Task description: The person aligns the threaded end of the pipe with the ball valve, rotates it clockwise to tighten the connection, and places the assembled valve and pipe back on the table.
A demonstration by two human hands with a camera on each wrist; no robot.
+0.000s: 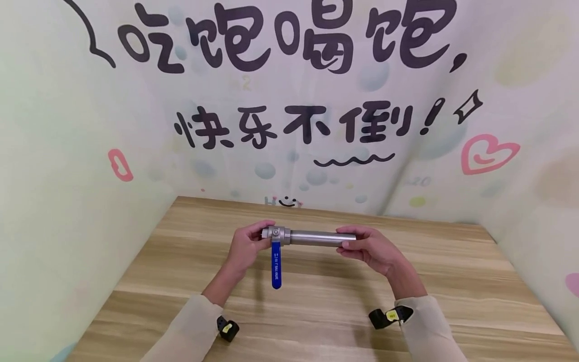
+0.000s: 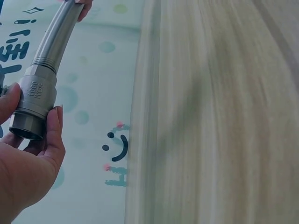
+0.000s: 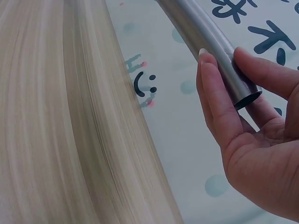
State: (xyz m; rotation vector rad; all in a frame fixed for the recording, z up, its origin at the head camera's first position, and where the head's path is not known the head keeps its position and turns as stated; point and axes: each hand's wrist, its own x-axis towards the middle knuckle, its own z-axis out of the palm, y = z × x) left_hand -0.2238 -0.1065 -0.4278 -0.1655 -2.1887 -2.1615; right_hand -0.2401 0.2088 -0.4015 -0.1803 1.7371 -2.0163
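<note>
A steel ball valve (image 1: 275,233) with a blue lever handle (image 1: 277,266) is joined to a straight metal pipe (image 1: 318,238). Both are held level above the table. My left hand (image 1: 246,249) grips the valve body at its outer end, thumb on one side and fingers on the other; the left wrist view shows the valve's open end (image 2: 27,127) and threads where the pipe meets it. My right hand (image 1: 373,249) pinches the pipe's free end between thumb and fingers. In the right wrist view the pipe's hollow end (image 3: 247,100) sticks out past the fingertips. The blue lever points toward me.
Below the hands lies a wood-grain table (image 1: 312,311). Pale printed walls (image 1: 289,171) with dark lettering stand behind it and at both sides. Black wrist cameras (image 1: 384,318) are strapped at the sleeves.
</note>
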